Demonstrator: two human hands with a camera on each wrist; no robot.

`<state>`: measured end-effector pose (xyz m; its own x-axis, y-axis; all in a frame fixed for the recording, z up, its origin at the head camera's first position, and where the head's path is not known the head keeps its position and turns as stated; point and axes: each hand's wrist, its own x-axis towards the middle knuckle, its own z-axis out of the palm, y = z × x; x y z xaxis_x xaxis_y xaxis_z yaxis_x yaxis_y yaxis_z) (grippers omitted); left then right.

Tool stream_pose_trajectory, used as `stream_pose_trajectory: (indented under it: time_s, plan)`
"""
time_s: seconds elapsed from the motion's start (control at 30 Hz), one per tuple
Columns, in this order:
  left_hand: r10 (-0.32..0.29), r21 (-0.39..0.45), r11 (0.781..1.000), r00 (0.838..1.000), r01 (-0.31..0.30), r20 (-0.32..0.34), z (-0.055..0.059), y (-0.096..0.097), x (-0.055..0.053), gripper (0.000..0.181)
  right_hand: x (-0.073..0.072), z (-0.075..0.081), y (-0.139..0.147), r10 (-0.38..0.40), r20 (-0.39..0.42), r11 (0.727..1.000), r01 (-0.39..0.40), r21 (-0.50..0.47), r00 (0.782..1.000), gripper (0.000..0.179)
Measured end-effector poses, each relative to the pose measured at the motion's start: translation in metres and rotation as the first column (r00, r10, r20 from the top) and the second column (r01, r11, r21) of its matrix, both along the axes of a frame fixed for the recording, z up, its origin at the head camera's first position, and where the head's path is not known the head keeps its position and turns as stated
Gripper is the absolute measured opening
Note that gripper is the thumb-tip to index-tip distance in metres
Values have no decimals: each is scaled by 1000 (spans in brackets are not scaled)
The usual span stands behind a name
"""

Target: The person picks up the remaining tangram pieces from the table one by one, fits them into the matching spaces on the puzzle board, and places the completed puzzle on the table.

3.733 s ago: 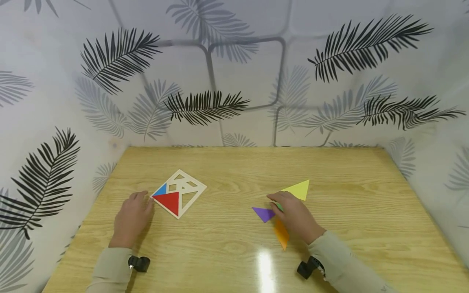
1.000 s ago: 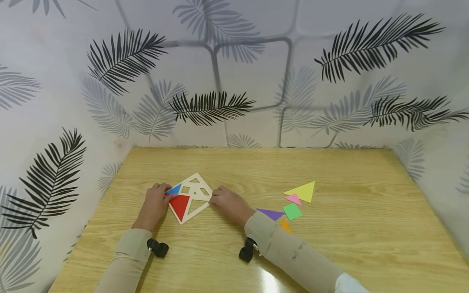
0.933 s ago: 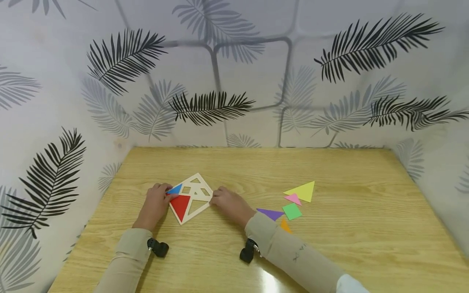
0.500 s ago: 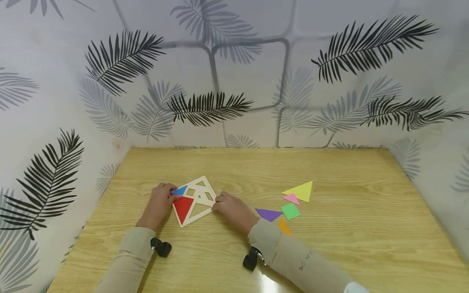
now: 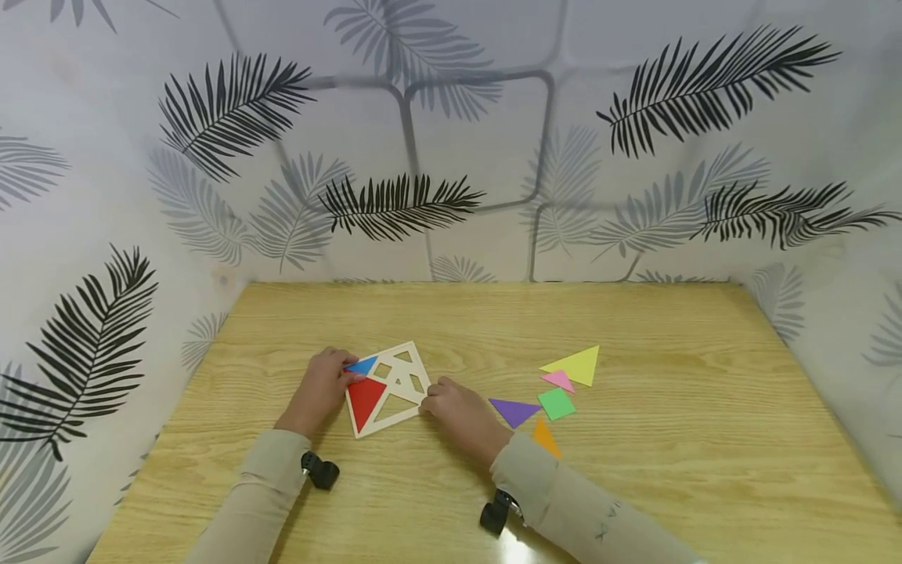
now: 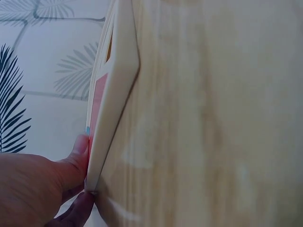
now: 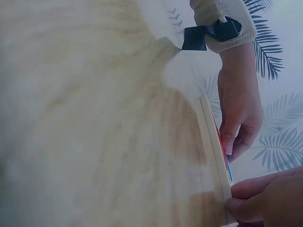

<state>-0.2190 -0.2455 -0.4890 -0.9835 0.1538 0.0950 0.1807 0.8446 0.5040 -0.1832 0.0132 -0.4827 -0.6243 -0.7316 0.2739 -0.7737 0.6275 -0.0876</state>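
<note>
A pale wooden tangram board (image 5: 407, 393) with shaped cut-outs lies between both hands. A red triangle (image 5: 363, 399) and a smaller blue triangle (image 5: 362, 366) sit in it. My left hand (image 5: 322, 393) pinches the board's left corner, thumb on top by the red piece and fingers at the edge, as the left wrist view shows. On the opposite corner, my right hand (image 5: 460, 413) grips the rim between thumb and fingers. In the right wrist view, the right hand (image 7: 270, 198) is close by the board's edge (image 7: 215, 149), its fingertips partly hidden.
Loose tangram pieces lie right of the board: a yellow triangle (image 5: 579, 366), a pink triangle (image 5: 560, 380), a green square (image 5: 557, 403), a purple triangle (image 5: 514, 411) and an orange piece (image 5: 545, 439) partly behind the right sleeve. A leaf-patterned wall covering (image 5: 479, 243) borders the wooden table (image 5: 676, 407).
The right hand has left the loose pieces and taken hold of the board. Both hands have moved the board rightward and turned it clockwise. The left hand has shifted from beside it to its corner.
</note>
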Motion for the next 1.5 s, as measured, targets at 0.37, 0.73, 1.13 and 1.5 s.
stream_pose_trajectory:
  time_s: [0.37, 0.73, 1.13, 1.5]
  plan:
    - [-58, 12, 998, 998, 59, -12, 1, 23, -1, 23, 13, -4, 19, -10, 27, 997, 12, -76, 1000, 18]
    - [-129, 11, 992, 991, 130, -21, 3, 49, 1, 22, 28, -4, 40, -23, -1, 999, 23, -44, 1000, 19]
    - [-170, -14, 985, 985, 170, -38, 5, 72, 3, 20, 42, 2, 57, -44, -13, 999, 44, -20, 999, 20]
    - [-221, 2, 975, 973, 222, -70, 4, 91, 3, 20, 55, 2, 74, -68, 46, 994, 72, -81, 997, 18]
